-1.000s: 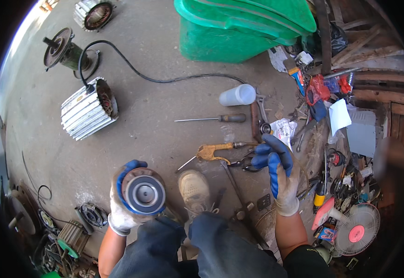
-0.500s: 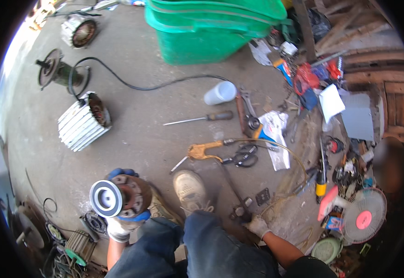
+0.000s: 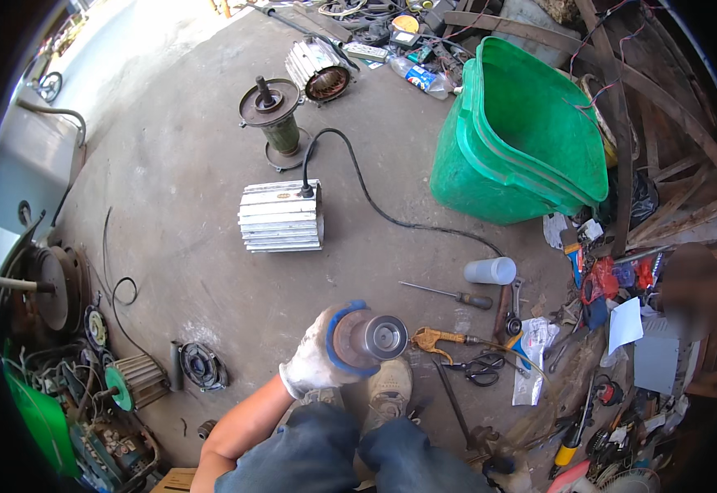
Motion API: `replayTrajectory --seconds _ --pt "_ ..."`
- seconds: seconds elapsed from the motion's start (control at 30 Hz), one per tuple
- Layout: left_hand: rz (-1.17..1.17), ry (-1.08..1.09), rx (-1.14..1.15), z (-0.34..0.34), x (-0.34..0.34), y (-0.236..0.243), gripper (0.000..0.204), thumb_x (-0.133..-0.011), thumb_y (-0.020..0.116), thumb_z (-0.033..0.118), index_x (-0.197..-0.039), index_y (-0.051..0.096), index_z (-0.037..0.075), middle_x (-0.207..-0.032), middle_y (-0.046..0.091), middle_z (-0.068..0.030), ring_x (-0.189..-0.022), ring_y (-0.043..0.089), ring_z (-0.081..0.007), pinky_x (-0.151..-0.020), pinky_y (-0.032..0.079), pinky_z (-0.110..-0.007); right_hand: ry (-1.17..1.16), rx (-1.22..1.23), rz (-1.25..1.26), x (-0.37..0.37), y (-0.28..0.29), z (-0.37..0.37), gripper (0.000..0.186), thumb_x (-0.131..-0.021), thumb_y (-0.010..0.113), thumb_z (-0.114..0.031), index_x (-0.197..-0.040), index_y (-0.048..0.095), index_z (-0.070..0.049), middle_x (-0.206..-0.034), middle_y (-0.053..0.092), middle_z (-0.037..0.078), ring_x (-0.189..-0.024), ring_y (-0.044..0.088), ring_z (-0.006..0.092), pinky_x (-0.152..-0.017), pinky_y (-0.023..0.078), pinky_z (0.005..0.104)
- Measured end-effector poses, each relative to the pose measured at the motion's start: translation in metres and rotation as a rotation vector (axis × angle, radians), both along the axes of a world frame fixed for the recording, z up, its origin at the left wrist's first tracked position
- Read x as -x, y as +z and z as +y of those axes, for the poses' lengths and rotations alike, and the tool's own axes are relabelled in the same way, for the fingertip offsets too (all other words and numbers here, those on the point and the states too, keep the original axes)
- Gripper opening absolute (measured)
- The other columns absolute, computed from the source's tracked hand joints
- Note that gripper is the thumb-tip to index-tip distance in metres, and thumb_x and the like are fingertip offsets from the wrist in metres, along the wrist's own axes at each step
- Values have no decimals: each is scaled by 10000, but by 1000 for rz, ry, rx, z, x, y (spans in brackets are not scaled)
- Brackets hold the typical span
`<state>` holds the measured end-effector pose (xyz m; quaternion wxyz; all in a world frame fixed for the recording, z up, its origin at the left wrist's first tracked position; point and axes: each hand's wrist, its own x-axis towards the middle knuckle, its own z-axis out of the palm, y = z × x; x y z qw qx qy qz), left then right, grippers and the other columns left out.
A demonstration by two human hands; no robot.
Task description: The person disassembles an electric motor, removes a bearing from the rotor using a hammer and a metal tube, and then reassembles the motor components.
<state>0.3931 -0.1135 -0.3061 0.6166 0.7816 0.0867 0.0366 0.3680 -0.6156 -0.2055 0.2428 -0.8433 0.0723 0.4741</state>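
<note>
My left hand [image 3: 313, 353], in a white glove with blue fingers, is wrapped round a rusty round motor part [image 3: 350, 339] in front of my knees. A shiny ring-shaped bearing [image 3: 386, 338] sits on its end, facing right. My right hand [image 3: 513, 476] is low at the lower edge, blurred, beside the dark head of a hammer [image 3: 486, 444]. The hammer's handle points away along the floor. Whether my right fingers grip it cannot be made out. Beyond the held part lie an orange air blow gun [image 3: 436, 340] with a hose and black-handled scissors [image 3: 481, 370].
A finned motor housing [image 3: 282, 216] with a black cable stands ahead, near an upright rotor [image 3: 272, 119]. A green bin [image 3: 506, 172] is at the far right. A screwdriver [image 3: 457, 295] and a plastic cup [image 3: 490, 270] lie before scattered tools. Motor parts crowd the left [image 3: 132, 382].
My view has swung to the left. My left hand has raised the motor part and turned it, so the bearing faces right. My right hand stays low beside the hammer head.
</note>
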Motion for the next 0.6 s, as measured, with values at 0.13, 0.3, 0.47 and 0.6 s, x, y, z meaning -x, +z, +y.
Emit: replayTrajectory --seconds 0.13,0.3,0.47,0.6 --pt "-144 -36 -193 2 -14 4 929 -605 943 350 -1386 520 76 -1331 585 -148 -1244 560 -343 -1074 438 -447 -318 -398 -249 -93 57 89 562 -840 738 -140 -1312 520 73 -1057 636 142 -824 642 201 -755 544 329" --pt "-186 -80 -271 10 -20 9 910 -596 941 295 -1373 524 73 -1305 593 -149 -1225 569 -356 -1070 435 -454 98 -381 -610 -145 109 208 511 -796 721 6 -1260 522 78 -967 666 142 -829 686 194 -733 560 317" --pt "-150 -60 -201 9 -12 5 888 -590 942 279 -1354 538 74 -1305 590 -154 -1224 566 -357 -1066 434 -456 536 -446 -624 -147 83 245 636 -766 778 -41 -1307 464 73 -1034 624 196 -854 673 333 -726 546 402" --pt "-112 -38 -199 13 -2 1 902 -584 945 290 -1357 533 75 -1306 588 -156 -1227 564 -354 -1062 437 -451 753 -394 -770 -156 74 260 603 -728 793 -86 -1250 532 65 -936 667 217 -850 690 393 -753 544 428"
